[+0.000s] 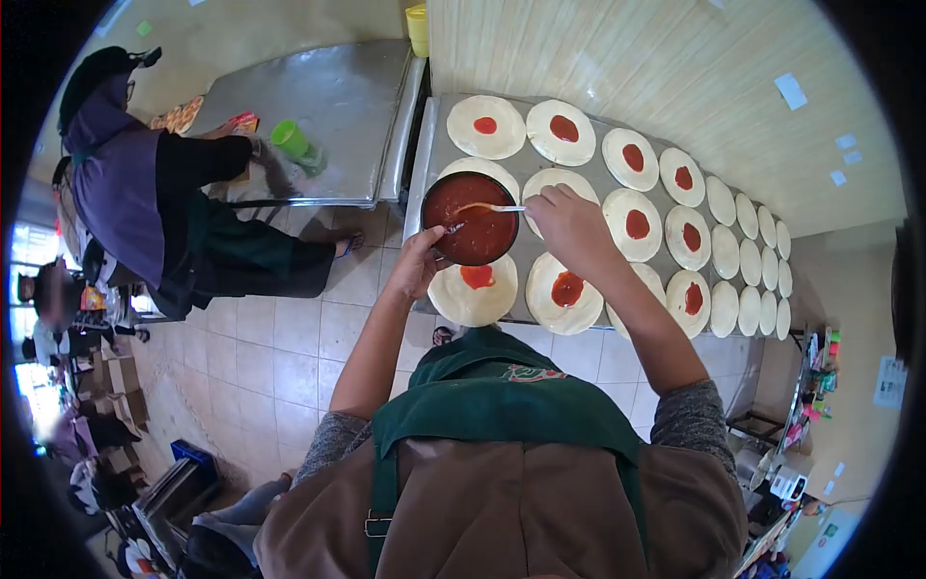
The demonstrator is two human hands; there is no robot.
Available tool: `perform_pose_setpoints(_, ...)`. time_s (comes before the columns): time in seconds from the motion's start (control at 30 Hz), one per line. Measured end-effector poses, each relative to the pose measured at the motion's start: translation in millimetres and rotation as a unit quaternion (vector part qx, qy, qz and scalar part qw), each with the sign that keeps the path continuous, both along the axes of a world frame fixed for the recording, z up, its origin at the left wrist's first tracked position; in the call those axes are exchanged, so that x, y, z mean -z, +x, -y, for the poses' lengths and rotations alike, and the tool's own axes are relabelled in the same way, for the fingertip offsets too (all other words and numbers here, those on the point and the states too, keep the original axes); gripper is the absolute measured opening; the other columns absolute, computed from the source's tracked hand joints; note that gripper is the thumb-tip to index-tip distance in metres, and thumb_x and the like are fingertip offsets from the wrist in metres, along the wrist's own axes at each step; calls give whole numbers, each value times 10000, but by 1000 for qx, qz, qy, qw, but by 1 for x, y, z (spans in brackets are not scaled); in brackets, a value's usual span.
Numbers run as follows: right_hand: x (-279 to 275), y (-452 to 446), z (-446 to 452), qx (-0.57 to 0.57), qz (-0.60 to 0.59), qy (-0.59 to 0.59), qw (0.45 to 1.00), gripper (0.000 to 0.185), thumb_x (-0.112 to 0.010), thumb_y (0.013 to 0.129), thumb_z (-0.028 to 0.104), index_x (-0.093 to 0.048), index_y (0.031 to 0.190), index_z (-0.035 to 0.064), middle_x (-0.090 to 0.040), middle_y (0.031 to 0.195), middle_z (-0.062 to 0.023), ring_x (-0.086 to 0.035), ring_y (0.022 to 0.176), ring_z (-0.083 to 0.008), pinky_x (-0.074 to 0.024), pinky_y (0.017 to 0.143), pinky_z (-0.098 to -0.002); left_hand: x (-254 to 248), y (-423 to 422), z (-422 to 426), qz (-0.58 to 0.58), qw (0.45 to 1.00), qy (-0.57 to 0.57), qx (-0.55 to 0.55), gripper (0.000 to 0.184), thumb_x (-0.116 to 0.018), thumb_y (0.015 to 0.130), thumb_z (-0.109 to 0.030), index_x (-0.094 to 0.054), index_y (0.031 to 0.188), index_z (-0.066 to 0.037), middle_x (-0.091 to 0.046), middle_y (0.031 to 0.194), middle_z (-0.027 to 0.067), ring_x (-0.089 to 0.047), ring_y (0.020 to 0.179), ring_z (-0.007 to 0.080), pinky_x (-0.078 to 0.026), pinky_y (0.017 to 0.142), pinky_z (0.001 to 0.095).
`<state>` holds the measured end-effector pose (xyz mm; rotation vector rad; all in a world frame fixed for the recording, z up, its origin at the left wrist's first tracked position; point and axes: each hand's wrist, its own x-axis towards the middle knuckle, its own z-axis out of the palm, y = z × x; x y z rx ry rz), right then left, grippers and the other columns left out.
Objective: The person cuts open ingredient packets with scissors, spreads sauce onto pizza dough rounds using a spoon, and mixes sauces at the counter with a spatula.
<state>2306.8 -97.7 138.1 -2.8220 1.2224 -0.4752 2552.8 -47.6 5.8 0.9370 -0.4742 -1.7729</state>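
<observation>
Two hands share the work: the right hand pinches a spoon by its handle, fingers closed, while the left hand grips a bowl, thumb over the rim. Most of the left fingers are hidden beneath it.

For a tidy scoop, hold the bowl level and close over the dough rounds, take a like amount on each load, and scrape the underside of the spoon on the rim to limit drips. A light pinch should give adequate control.

The spoon's head lies to the left of the right fingertips, inside the bowl and at the sauce; how deep it sits cannot be judged from above. The bowl itself touches the left thumb and overhangs the nearest rounds at the left end of the metal table.

Outward from the hands, many rounds toward the left carry a red patch; those at the far right appear plain.
</observation>
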Motion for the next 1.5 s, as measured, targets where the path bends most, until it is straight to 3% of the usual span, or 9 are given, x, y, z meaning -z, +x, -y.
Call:
perform_pose_setpoints(0.2,36,7,17,97,48,15,994,76,-584,843,127,-598,825,55,-575,760,-90,-588,753,-272,-487,633,-391,5,6,39,-11,1000,17,4,411,-605,894,-292,-540,1166,10,-621,1107,122,-638,965,218,-542,869,364)
perform_pose_setpoints(0.4,70,4,42,210,229,333,890,186,-539,891,188,-645,846,42,-607,662,-107,-589,589,-232,-448,583,-369,5,7,69,12,999,43,-7,397,-607,894,-297,-545,1156,-5,-624,1099,114,-639,959,212,-546,853,357)
perform_pose_setpoints(0.83,103,-9,98,259,247,316,878,212,-535,920,224,-674,884,69,-540,592,-36,-499,531,-125,-391,536,-295,53,5,138,-19,1000,17,-5,398,-597,899,-313,-551,1177,-32,-635,1102,85,-642,975,188,-544,850,354)
perform_pose_setpoints(1.03,133,-13,131,223,383,483,755,270,-535,920,253,-696,883,40,-498,648,41,-424,581,-71,-352,545,-257,67,3,164,-27,999,30,-6,437,-586,902,-322,-523,1215,-23,-631,1115,97,-640,996,201,-545,863,348)
perform_pose_setpoints(1.1,120,-11,146,256,406,549,684,275,-543,917,258,-696,879,33,-483,665,54,-414,598,-65,-344,542,-253,75,6,172,-5,999,33,10,548,-577,888,-367,-440,1311,-46,-555,1248,101,-579,1112,217,-501,936,373)
perform_pose_setpoints(1.2,143,-9,183,243,399,429,773,252,-540,911,233,-682,886,26,-546,674,4,-493,618,-122,-389,553,-281,82,9,179,-3,999,43,-24,500,-583,892,-339,-472,1275,-37,-581,1201,99,-603,1074,213,-532,887,355)
perform_pose_setpoints(1.37,220,22,243,274,161,26,948,190,-518,907,159,-638,858,21,-599,705,-109,-594,687,-265,-459,577,-354,105,21,187,-24,995,54,-82,417,-594,894,-289,-518,1223,-43,-607,1137,81,-633,1000,199,-561,803,332)
perform_pose_setpoints(1.4,226,27,248,249,95,-66,962,179,-510,908,140,-631,860,18,-594,704,-121,-604,706,-277,-461,572,-361,107,23,188,-29,994,50,-89,398,-585,900,-280,-520,1215,-45,-605,1135,79,-635,980,193,-561,790,331)
perform_pose_setpoints(1.5,233,32,251,276,83,-60,956,170,-511,912,140,-628,869,24,-641,744,-124,-623,711,-301,-474,602,-389,110,28,191,-26,994,57,-94,371,-584,902,-280,-539,1191,-51,-609,1125,77,-634,967,183,-560,781,324)
